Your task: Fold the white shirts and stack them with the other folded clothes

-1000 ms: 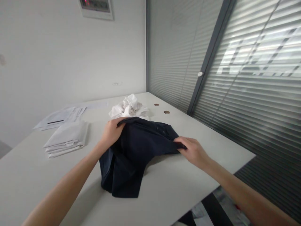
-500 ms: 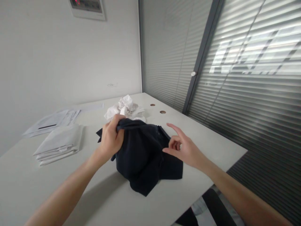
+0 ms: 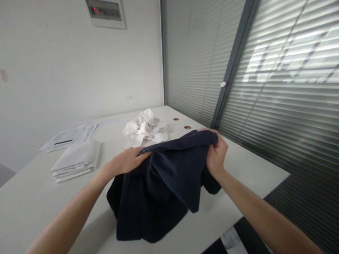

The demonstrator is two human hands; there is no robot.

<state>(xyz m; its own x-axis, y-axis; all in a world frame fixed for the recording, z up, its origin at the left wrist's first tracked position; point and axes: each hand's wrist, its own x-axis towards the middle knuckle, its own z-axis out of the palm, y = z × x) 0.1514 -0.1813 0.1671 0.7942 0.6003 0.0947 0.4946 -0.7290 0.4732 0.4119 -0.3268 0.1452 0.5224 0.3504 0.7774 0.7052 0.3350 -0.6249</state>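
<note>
A dark navy garment [image 3: 164,183] hangs in loose folds between my two hands, low over the white table. Its upper edge runs as a thick band from one hand to the other. My left hand [image 3: 129,160] is closed on the left end of that band, thumb on the near side. At the right end, my right hand [image 3: 215,151] grips the cloth, its fingers partly hidden behind the fabric. What kind of garment it is, I cannot tell for sure. Whether the lower folds rest on the table is unclear.
Behind the garment lies crumpled white paper [image 3: 145,127]. To the left are a folded white cloth-like stack [image 3: 76,162] and loose paper sheets [image 3: 70,135]. Two round holes pierce the white table [image 3: 246,165] near the glass partition with blinds [image 3: 286,106].
My right hand, apart from the cloth with fingers spread before, now grips it. The garment's top edge is stretched wider between both hands, and its folds hang nearer to me.
</note>
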